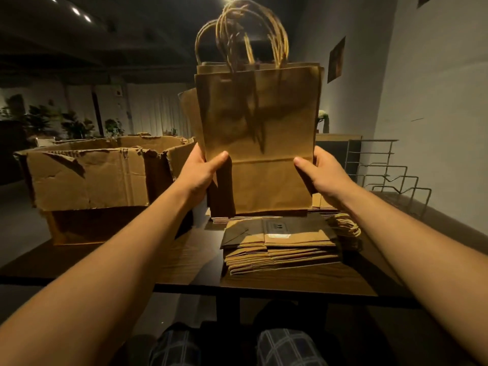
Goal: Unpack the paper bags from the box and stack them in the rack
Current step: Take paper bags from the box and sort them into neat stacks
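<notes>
Paper bags [258,138], a bundle upright with handles up, clasped at both lower side edges by left hand [200,173] and right hand [324,175]; wire rack [390,175] stands toward the tabletop's right edge, nearer the right hand.

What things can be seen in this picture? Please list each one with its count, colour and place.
bundle of paper bags: one bundle of several bags, brown, held upright above the table, twine handles at the top
stack of flat paper bags: one stack, brown, lying on the table below the held bundle
cardboard box: one, brown, torn flaps, on the table to the left
wire rack: one, grey metal, on the table to the right by the wall
table: one, dark
plants: several, green, far left background
left hand: one, grips the bundle's left edge
right hand: one, grips the bundle's right edge
</notes>
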Demonstrator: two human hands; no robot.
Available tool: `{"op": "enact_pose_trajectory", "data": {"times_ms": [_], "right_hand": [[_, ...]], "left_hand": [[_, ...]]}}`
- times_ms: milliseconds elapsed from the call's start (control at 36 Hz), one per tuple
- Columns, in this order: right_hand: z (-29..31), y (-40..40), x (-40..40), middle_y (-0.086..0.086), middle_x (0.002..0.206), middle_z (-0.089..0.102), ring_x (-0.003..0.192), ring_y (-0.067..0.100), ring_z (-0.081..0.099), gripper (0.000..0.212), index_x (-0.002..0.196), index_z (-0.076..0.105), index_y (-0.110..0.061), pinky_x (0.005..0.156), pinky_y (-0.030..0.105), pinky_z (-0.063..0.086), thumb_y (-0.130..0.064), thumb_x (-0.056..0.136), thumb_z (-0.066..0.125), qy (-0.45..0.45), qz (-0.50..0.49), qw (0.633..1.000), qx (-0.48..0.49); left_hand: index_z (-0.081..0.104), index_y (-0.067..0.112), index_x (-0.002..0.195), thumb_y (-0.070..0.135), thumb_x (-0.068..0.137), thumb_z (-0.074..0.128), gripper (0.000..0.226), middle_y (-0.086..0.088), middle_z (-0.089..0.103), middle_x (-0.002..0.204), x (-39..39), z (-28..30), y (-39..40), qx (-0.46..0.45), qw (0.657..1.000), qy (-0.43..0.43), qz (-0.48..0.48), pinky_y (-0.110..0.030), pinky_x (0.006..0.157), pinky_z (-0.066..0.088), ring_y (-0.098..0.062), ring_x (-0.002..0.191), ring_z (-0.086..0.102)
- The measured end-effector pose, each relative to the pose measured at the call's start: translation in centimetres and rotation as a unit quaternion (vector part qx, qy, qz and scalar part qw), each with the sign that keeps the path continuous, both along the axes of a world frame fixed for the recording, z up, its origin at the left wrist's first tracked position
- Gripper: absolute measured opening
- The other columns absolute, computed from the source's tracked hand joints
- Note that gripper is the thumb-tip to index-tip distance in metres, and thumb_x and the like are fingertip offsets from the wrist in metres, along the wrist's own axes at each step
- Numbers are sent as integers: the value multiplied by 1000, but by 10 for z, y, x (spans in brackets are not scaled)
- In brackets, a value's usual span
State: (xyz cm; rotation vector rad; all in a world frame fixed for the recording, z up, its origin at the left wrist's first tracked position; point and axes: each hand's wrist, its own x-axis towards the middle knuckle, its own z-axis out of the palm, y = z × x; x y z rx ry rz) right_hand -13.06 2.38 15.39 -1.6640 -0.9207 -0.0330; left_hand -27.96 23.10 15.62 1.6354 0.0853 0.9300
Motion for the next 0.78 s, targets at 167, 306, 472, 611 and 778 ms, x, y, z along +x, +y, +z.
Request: {"op": "enact_pose_trajectory", "data": {"times_ms": [167,306,472,611,778], "right_hand": [[-31,-9,6,4,114,65,107,22,62,20,117,56,-17,98,47,51,-29,100,56,37,-45,998,26],[-67,-10,1,3,117,65,112,25,62,28,124,53,-19,99,49,52,-32,100,58,132,-38,987,84],[-73,-12,-1,5,113,68,105,25,67,42,119,56,-20,90,45,57,-51,91,63,173,-35,982,61],[-65,-19,1,5,110,66,100,24,67,33,113,53,-22,82,42,58,-45,92,65,242,-9,964,112],[-75,-13,-1,6,110,69,97,21,67,54,124,56,-13,76,35,58,-46,85,74,200,-34,978,44]], "left_hand": [[43,25,137,17,93,69,51,5,60,130,15,-33,-13,14,1000,2,-7,-22,94,47,-5,116,58],[42,21,142,25,88,74,63,5,61,131,25,-73,-24,-40,999,11,-4,-25,97,49,-8,118,59],[41,26,130,25,93,71,47,21,54,106,24,-89,-30,-92,995,40,0,-15,69,43,6,98,54],[51,21,133,30,91,70,47,8,64,115,23,-97,-26,-112,993,46,-9,-21,75,46,-7,108,59],[58,25,122,22,90,73,36,8,70,108,21,-98,-30,-91,993,72,-19,-19,74,50,-5,96,66]]}}
